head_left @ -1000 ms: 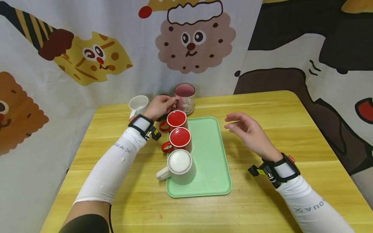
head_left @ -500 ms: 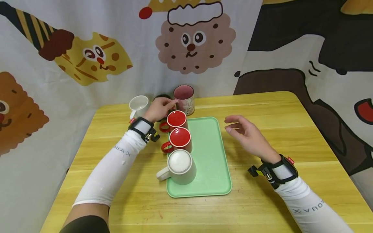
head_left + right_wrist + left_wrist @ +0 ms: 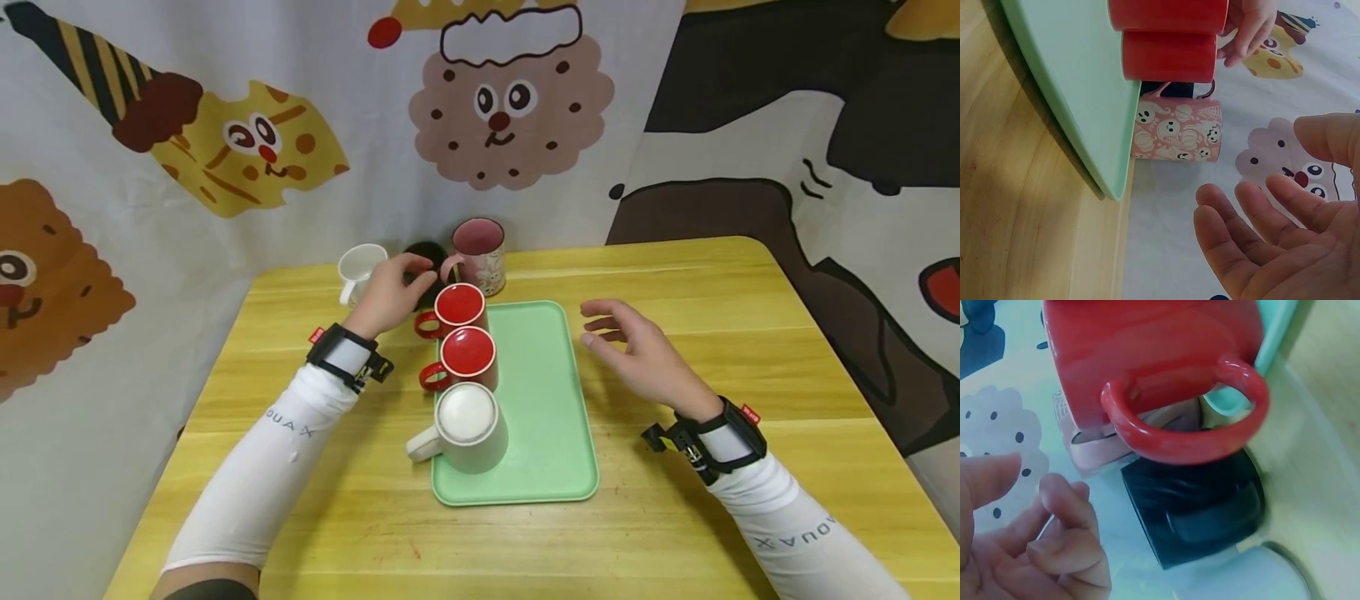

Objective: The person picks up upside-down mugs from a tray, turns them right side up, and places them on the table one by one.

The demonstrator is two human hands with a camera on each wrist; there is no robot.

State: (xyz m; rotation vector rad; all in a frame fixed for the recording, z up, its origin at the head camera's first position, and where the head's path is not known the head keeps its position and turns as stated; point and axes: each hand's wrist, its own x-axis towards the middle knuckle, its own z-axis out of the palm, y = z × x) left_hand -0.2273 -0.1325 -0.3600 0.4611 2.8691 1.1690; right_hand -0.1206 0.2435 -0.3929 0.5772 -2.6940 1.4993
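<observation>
My left hand (image 3: 390, 296) hovers over the black mug (image 3: 425, 250), beside the pink patterned mug (image 3: 483, 267). Its thumb and fingers are apart and hold nothing; the left wrist view shows the gap between thumb and fingertips (image 3: 1060, 494). Two red mugs (image 3: 460, 307) (image 3: 468, 354) and a white mug (image 3: 472, 433) line the left side of a green tray (image 3: 543, 417), handles pointing left. A white cup (image 3: 360, 262) stands left of the black mug, partly behind my left hand. My right hand (image 3: 637, 350) is held right of the tray with loosely bent fingers, touching nothing.
The wooden table (image 3: 697, 300) carries everything. A cartoon-printed curtain (image 3: 360, 100) hangs right behind its back edge, close to the pink mug and black mug. The mug handles stick out past the tray's left rim.
My left hand has let go of the pink mug's handle and drawn back to the left and slightly nearer, uncovering that handle. The pink mug settled upright. My right hand barely moved.
</observation>
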